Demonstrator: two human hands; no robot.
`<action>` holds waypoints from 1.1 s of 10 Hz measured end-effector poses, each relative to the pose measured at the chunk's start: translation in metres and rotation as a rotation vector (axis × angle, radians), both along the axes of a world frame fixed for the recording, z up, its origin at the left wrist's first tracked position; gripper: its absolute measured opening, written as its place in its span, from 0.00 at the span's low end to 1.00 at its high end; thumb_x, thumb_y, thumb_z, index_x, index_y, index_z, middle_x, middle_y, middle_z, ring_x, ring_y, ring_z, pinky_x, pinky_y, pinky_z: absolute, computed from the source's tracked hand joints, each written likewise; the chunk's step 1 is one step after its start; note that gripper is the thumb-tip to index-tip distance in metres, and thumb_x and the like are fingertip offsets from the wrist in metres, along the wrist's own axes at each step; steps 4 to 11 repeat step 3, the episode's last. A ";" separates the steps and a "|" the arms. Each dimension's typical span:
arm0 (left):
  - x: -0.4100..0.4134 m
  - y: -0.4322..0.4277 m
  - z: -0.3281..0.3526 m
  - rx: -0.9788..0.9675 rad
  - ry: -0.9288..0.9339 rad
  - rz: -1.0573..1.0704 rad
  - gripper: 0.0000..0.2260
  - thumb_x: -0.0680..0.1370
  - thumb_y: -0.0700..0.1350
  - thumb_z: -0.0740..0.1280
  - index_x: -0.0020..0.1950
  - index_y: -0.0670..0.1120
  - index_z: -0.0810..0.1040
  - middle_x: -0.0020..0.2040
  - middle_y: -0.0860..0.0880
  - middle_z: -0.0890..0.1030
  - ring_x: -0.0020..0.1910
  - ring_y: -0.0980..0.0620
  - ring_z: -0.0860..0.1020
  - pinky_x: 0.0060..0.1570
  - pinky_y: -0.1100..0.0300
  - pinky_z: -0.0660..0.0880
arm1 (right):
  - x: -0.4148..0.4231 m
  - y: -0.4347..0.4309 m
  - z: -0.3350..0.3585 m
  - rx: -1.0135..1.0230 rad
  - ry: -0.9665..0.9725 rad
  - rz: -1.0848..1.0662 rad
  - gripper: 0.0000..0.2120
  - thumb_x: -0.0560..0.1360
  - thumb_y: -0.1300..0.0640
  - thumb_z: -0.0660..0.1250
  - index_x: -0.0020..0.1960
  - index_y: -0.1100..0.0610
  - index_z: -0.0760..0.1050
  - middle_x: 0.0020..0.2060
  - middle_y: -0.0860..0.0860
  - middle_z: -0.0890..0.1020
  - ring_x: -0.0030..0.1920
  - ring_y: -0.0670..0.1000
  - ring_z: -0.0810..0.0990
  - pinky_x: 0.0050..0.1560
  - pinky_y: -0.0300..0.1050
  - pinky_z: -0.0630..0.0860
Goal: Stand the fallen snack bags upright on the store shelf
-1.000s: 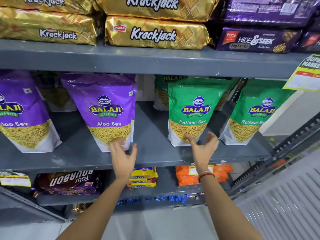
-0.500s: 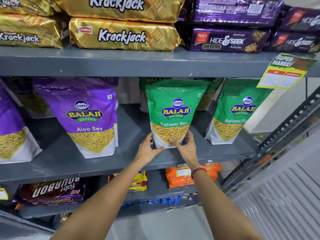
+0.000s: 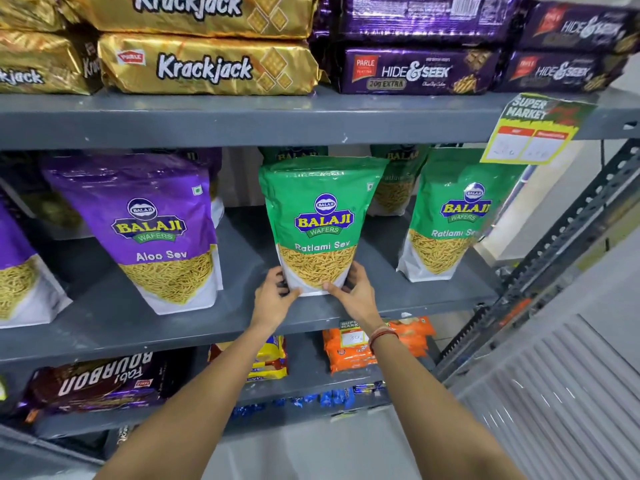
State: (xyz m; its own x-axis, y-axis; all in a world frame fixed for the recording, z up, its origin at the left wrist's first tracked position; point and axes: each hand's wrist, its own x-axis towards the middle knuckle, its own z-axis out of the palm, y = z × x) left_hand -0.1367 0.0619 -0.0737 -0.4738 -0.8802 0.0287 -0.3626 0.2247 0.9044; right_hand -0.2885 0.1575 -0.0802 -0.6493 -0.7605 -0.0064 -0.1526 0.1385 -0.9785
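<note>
A green Ratlami Sev bag (image 3: 320, 216) stands upright at the middle of the grey shelf (image 3: 104, 320). My left hand (image 3: 275, 296) grips its lower left corner and my right hand (image 3: 355, 294) grips its lower right corner. A second green Ratlami Sev bag (image 3: 450, 216) stands upright to the right. A purple Aloo Sev bag (image 3: 156, 230) stands to the left, and another purple bag (image 3: 17, 271) is cut off by the left edge. More green bags (image 3: 398, 181) stand behind, partly hidden.
Gold Krackjack packs (image 3: 207, 64) and purple Hide & Seek packs (image 3: 415, 69) lie on the shelf above. A yellow price tag (image 3: 533, 133) hangs from that shelf's edge. Below are Bourbon packs (image 3: 100, 382) and orange packs (image 3: 349, 348). A slotted metal upright (image 3: 554, 237) bounds the right side.
Both hands went from open in front of the shelf edge to the middle green bag and closed on its bottom corners. The view shifted right and closer to the shelf.
</note>
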 end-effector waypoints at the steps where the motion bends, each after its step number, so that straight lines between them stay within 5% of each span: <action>1: 0.001 -0.003 0.000 0.007 -0.027 0.000 0.25 0.71 0.42 0.72 0.65 0.43 0.68 0.60 0.42 0.80 0.48 0.52 0.78 0.48 0.62 0.74 | 0.002 0.000 0.001 0.010 0.042 -0.038 0.32 0.67 0.56 0.77 0.66 0.57 0.66 0.62 0.56 0.77 0.62 0.54 0.77 0.59 0.43 0.74; 2: 0.011 0.002 0.008 -0.038 -0.042 0.069 0.29 0.71 0.43 0.72 0.68 0.42 0.66 0.64 0.40 0.75 0.60 0.44 0.76 0.60 0.50 0.74 | 0.012 0.006 0.009 0.008 0.147 -0.121 0.30 0.67 0.54 0.76 0.65 0.57 0.69 0.61 0.56 0.74 0.62 0.52 0.75 0.62 0.45 0.72; 3: 0.018 -0.001 0.023 -0.099 -0.026 0.117 0.26 0.71 0.42 0.72 0.67 0.41 0.69 0.66 0.40 0.74 0.62 0.42 0.74 0.62 0.44 0.72 | 0.021 0.011 0.019 -0.073 0.300 -0.211 0.25 0.70 0.52 0.74 0.63 0.57 0.71 0.58 0.55 0.74 0.60 0.49 0.72 0.57 0.36 0.65; 11: 0.018 -0.001 0.023 -0.099 -0.026 0.117 0.26 0.71 0.42 0.72 0.67 0.41 0.69 0.66 0.40 0.74 0.62 0.42 0.74 0.62 0.44 0.72 | 0.021 0.011 0.019 -0.073 0.300 -0.211 0.25 0.70 0.52 0.74 0.63 0.57 0.71 0.58 0.55 0.74 0.60 0.49 0.72 0.57 0.36 0.65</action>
